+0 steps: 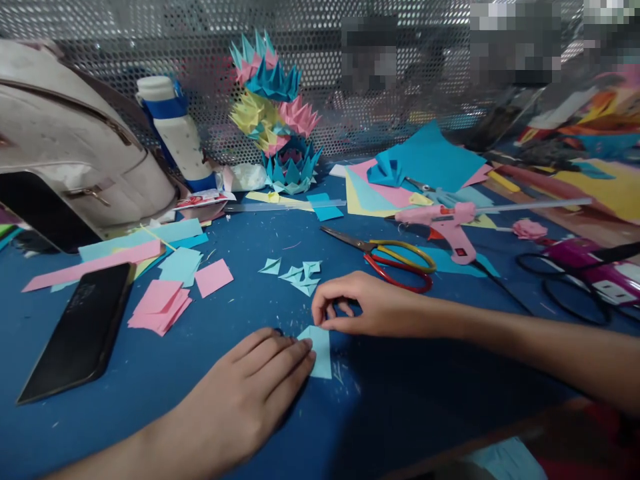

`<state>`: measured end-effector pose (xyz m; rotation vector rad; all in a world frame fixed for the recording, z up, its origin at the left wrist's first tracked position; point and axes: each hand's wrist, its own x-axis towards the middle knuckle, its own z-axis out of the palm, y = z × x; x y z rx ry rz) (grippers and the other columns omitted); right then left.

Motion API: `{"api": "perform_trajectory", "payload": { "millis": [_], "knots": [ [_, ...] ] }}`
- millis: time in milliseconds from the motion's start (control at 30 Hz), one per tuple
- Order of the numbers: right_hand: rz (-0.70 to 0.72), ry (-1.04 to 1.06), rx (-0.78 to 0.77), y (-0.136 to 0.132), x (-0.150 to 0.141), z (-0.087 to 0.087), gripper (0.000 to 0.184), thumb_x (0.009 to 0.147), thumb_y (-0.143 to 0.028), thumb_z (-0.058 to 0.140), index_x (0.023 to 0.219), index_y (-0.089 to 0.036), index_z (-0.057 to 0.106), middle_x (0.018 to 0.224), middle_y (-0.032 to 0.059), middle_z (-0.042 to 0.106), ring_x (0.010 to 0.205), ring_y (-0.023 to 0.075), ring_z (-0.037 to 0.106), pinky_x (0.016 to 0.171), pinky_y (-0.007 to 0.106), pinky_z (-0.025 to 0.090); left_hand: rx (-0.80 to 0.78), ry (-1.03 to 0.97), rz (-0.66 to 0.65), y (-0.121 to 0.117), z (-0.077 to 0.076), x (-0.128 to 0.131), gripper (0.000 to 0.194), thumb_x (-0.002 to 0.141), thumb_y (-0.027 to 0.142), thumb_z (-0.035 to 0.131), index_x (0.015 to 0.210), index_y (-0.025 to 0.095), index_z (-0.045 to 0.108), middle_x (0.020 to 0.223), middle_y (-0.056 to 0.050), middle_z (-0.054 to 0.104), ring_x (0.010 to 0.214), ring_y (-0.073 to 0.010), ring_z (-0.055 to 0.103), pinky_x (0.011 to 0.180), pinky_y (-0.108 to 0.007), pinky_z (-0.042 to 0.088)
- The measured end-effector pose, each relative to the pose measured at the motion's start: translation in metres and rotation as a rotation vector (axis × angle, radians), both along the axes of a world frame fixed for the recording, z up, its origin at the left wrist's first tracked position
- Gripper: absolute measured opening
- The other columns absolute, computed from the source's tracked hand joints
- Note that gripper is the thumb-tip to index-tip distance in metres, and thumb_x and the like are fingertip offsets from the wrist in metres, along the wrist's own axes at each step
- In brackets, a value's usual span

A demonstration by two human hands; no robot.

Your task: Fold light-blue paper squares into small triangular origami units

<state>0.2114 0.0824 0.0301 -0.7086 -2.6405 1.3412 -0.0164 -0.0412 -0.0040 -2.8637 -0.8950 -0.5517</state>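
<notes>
A small light blue paper square lies on the blue table with a fold at its upper edge. My left hand rests flat over the paper's left side, fingers stretched out and pressing it down. At the top edge, thumb and curled fingers of my right hand pinch the paper's upper corner. Just beyond my hands sit several small folded light blue paper pieces. To the left are a stack of pink paper squares, a single pink square and light blue squares.
Scissors with red and yellow handles lie behind my right hand. A pink glue gun trails a black cord. Phone, backpack and bottle stand left. Folded-paper flowers rise at the back beside coloured sheets.
</notes>
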Motion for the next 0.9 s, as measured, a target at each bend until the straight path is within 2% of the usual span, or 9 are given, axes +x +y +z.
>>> {"api": "perform_trajectory", "payload": {
  "millis": [67, 200, 333, 533, 667, 800, 900],
  "knots": [
    [-0.004, -0.015, 0.051, 0.000, 0.002, -0.001, 0.010, 0.088, -0.025, 0.067, 0.092, -0.017, 0.067, 0.083, -0.0011, 0.064, 0.072, 0.0102, 0.056, 0.065, 0.021, 0.041, 0.004, 0.006, 0.000, 0.000, 0.002, 0.000, 0.041, 0.104, 0.010, 0.029, 0.131, 0.006, 0.059, 0.129, -0.011, 0.065, 0.110, -0.0248, 0.061, 0.098, -0.042, 0.049],
    [0.015, -0.073, 0.239, -0.008, 0.005, -0.004, 0.030, 0.077, -0.040, 0.079, 0.092, -0.019, 0.063, 0.084, -0.0011, 0.060, 0.081, 0.0154, 0.054, 0.066, 0.025, 0.035, 0.015, 0.012, -0.019, 0.000, 0.006, -0.002, 0.042, 0.105, 0.013, 0.028, 0.125, 0.009, 0.065, 0.131, -0.010, 0.065, 0.121, -0.0259, 0.057, 0.102, -0.041, 0.045],
    [0.027, -0.083, 0.313, -0.014, 0.004, -0.009, 0.038, 0.073, -0.042, 0.081, 0.093, -0.019, 0.059, 0.089, -0.0006, 0.060, 0.082, 0.0167, 0.052, 0.067, 0.027, 0.033, 0.038, -0.018, -0.035, 0.000, 0.007, -0.006, 0.039, 0.106, 0.016, 0.032, 0.118, 0.012, 0.068, 0.127, -0.007, 0.068, 0.116, -0.0254, 0.061, 0.106, -0.041, 0.038],
    [0.072, -0.058, 0.265, -0.012, 0.004, -0.010, 0.030, 0.080, -0.038, 0.078, 0.095, -0.020, 0.061, 0.089, -0.0010, 0.060, 0.086, 0.0164, 0.052, 0.071, 0.027, 0.034, -0.043, -0.079, -0.064, 0.002, 0.006, -0.007, 0.037, 0.106, 0.015, 0.034, 0.113, 0.011, 0.070, 0.123, -0.005, 0.069, 0.113, -0.0232, 0.061, 0.106, -0.038, 0.036],
    [0.078, 0.004, 0.242, -0.014, 0.004, -0.014, 0.026, 0.083, -0.035, 0.077, 0.097, -0.020, 0.062, 0.091, -0.0020, 0.061, 0.090, 0.0150, 0.052, 0.076, 0.027, 0.035, -0.092, -0.202, -0.018, 0.003, 0.007, -0.005, 0.037, 0.104, 0.013, 0.034, 0.109, 0.011, 0.070, 0.116, -0.007, 0.070, 0.108, -0.0207, 0.059, 0.106, -0.036, 0.035],
    [0.050, 0.070, 0.267, -0.015, 0.002, -0.021, 0.019, 0.085, -0.028, 0.074, 0.098, -0.020, 0.063, 0.089, -0.0018, 0.062, 0.088, 0.0144, 0.052, 0.078, 0.027, 0.036, -0.176, -0.210, 0.012, 0.002, 0.007, -0.006, 0.030, 0.099, 0.009, 0.041, 0.106, 0.013, 0.070, 0.102, -0.006, 0.068, 0.094, -0.0192, 0.057, 0.098, -0.035, 0.037],
    [0.050, 0.103, 0.293, -0.015, 0.001, -0.024, 0.017, 0.087, -0.027, 0.072, 0.100, -0.020, 0.064, 0.089, -0.0014, 0.062, 0.088, 0.0143, 0.052, 0.078, 0.027, 0.037, -0.207, -0.231, 0.076, 0.002, 0.006, -0.006, 0.027, 0.098, 0.009, 0.043, 0.108, 0.015, 0.067, 0.105, -0.006, 0.066, 0.093, -0.0194, 0.054, 0.097, -0.038, 0.034]
  ]
}}
